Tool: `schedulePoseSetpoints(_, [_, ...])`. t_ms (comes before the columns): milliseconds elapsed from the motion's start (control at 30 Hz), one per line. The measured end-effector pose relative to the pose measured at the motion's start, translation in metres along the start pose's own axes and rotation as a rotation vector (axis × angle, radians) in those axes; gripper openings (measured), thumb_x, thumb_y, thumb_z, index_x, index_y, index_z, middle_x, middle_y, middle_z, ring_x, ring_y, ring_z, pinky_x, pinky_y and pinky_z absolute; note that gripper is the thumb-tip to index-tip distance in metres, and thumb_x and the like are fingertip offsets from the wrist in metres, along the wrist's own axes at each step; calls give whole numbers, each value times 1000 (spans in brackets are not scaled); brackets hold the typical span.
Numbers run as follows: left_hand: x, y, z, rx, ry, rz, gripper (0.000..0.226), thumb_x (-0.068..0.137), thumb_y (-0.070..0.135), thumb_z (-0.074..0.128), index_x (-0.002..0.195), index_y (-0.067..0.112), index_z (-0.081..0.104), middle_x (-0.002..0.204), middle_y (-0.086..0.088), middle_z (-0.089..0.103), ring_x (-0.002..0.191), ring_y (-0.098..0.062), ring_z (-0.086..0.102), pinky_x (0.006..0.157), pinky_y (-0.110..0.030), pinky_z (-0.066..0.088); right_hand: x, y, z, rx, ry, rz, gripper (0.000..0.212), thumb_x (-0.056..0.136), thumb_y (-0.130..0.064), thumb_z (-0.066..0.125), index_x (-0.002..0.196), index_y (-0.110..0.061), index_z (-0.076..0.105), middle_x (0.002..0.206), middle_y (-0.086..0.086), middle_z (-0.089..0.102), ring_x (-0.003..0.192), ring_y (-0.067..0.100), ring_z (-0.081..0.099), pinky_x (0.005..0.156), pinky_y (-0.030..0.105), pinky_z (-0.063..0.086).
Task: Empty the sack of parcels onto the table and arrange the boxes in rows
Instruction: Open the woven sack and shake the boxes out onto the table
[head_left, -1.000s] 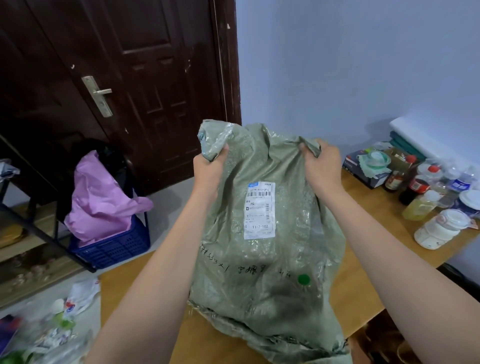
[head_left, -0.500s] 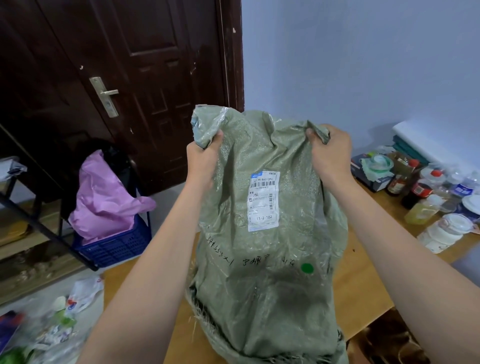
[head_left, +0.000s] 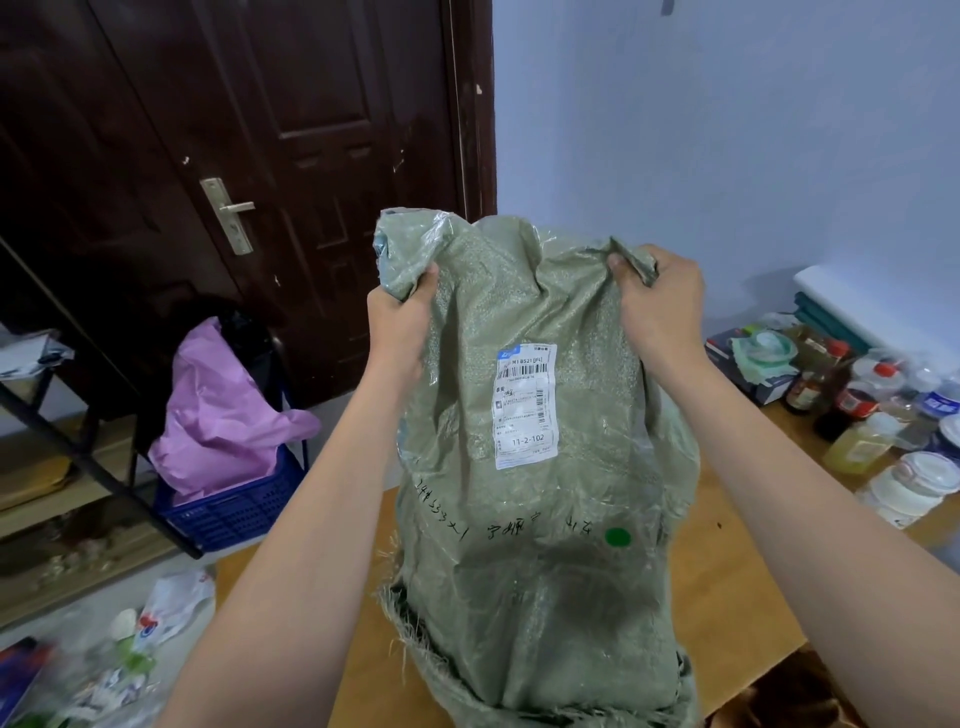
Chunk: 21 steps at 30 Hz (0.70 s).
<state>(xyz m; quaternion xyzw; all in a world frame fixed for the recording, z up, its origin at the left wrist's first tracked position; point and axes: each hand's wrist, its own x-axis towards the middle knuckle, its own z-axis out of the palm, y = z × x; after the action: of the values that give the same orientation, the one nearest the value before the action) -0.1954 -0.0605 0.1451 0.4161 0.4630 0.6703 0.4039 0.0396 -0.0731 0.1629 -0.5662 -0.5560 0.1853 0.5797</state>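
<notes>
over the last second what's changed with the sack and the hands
Both hands have lifted the sack a little higher above the table; its frayed open end still hangs down at the table. The left hand and the right hand keep their fingers gripped on the sack's top corners. No parcels have come out. The bottles at the far right have not moved.

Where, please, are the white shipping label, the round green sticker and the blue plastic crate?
White shipping label (head_left: 525, 406), head view: centre of the label on the sack.
Round green sticker (head_left: 618, 537), head view: sticker's middle.
Blue plastic crate (head_left: 228, 512), head view: its perforated front wall.
</notes>
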Motion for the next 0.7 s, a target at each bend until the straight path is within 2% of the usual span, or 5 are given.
schedulePoseSetpoints(167, [3, 15, -5, -10, 22, 29, 5, 93, 25, 67, 96, 27, 71, 97, 6, 74, 99, -10, 69, 84, -25, 55, 8, -12, 6, 1, -13, -34, 35, 94, -24, 62, 68, -3, 52, 57, -2, 38, 51, 9, 29, 50, 28, 23])
schedulePoseSetpoints(300, [2, 22, -10, -2, 26, 43, 5, 93, 25, 68, 95, 28, 71, 97, 7, 74, 99, -10, 69, 84, -25, 55, 9, -20, 9, 4, -38, -45, 36, 94, -21, 62, 63, -15, 44, 54, -6, 32, 45, 5, 26, 46, 23, 20])
schedulePoseSetpoints(500, [1, 36, -12, -4, 50, 74, 7, 94, 23, 66, 94, 29, 69, 90, 15, 71, 84, 6, 67, 69, -11, 49, 11, -33, 12, 32, -54, -87, 34, 93, -19, 61, 65, -6, 47, 56, -5, 32, 50, 8, 25, 49, 26, 21])
schedulePoseSetpoints(567, [2, 37, -13, 8, 53, 77, 7, 94, 23, 66, 92, 29, 69, 87, 15, 71, 81, 6, 66, 70, -13, 50, 11, -31, 14, 39, -60, -87, 35, 93, -19, 61, 67, 2, 48, 57, -5, 33, 52, 9, 26, 50, 28, 20])
schedulePoseSetpoints(700, [1, 36, -14, 11, 56, 83, 7, 93, 22, 67, 90, 28, 70, 83, 13, 71, 79, 3, 65, 69, -14, 51, 8, -29, 15, 35, -77, -83, 34, 93, -20, 61, 68, 0, 50, 57, -5, 33, 51, 9, 26, 49, 26, 20])
